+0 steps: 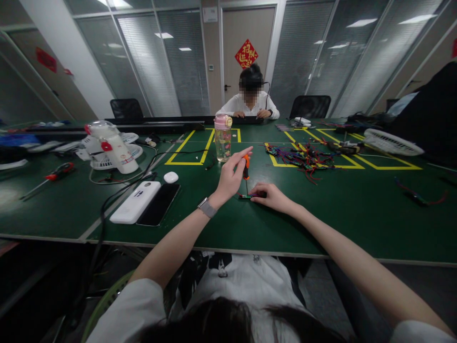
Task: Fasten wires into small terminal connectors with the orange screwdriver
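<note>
- Green table [321, 224] w/ yellow tape squares, glass-walled office behind, red paper sign on the door.
- Small circuit board [245, 196] lies flat on the table, near the front edge, centre.
- Right hand [271, 196] pressed flat on the board's right end, fingers together, pinning it down.
- Screwdriver [246, 172], orange/black handle, stands upright w/ tip on the board.
- Left hand [230, 177] pinches the handle top betw. thumb and fingertips; watch on that wrist.
- Clear water bottle [223, 138] w/ pink lid just behind the screwdriver.
- Tangle of coloured wires [303, 159] to the right, further back.
- White power bank [135, 202] and black phone [159, 205] side by side on the left; white mouse-like thing [171, 177] behind them.
- White fan parts [110, 147] far left; fan grille [391, 142] far right.
- Another person [252, 102] in white sits across the table, hands on it.
</note>
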`<action>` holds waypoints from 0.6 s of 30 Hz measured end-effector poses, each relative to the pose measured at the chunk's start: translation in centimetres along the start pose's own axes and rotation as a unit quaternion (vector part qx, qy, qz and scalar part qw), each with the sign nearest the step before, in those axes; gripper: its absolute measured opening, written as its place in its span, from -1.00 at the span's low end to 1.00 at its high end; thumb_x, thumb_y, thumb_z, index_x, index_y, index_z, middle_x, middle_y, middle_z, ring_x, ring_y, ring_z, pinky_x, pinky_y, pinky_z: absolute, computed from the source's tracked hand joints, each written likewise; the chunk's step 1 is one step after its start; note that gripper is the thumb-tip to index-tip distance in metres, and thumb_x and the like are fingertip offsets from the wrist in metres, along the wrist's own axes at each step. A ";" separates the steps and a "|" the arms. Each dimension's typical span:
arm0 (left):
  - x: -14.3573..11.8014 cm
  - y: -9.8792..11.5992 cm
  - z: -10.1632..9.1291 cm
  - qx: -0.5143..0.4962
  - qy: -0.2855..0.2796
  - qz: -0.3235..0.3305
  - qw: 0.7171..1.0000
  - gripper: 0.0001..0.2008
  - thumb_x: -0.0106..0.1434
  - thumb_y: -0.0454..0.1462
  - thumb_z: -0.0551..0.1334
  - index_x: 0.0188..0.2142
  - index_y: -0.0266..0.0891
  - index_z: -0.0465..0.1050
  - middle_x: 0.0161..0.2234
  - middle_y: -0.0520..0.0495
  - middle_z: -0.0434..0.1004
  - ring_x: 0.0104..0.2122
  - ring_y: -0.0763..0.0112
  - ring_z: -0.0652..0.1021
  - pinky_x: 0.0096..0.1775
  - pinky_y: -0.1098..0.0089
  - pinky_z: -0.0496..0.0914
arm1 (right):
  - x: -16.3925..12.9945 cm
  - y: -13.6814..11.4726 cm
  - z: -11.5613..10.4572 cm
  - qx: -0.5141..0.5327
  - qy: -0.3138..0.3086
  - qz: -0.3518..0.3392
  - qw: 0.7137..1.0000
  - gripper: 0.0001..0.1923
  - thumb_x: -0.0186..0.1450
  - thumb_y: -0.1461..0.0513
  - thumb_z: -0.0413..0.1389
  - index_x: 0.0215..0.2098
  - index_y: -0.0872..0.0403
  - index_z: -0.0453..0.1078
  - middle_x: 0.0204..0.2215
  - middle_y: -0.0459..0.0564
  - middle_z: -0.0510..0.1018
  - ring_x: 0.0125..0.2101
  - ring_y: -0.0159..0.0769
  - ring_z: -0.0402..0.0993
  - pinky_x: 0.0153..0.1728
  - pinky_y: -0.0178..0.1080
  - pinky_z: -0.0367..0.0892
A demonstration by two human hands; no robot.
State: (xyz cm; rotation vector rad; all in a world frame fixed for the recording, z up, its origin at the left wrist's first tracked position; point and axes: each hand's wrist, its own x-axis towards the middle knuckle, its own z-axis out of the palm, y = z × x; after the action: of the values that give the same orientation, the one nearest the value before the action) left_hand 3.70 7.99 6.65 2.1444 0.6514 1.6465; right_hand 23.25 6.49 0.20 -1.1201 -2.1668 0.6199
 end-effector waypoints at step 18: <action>-0.2 0.4 0.0 0.010 0.030 -0.015 0.999 -0.68 0.52 -0.19 0.03 0.11 -0.13 0.47 -0.12 -0.09 0.58 -0.18 0.37 0.58 -0.09 0.30 0.46 | 0.1 -0.1 -0.1 -0.017 -0.010 0.001 1.000 -0.84 0.23 0.25 0.26 -0.22 0.08 0.62 -0.32 0.02 0.56 -0.35 -0.28 0.48 -0.29 -0.23 0.38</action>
State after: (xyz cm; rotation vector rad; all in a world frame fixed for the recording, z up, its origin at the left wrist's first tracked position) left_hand 3.72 7.52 6.70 2.0957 0.7168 1.7021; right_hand 23.19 6.49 0.35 -1.1372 -2.2011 0.5999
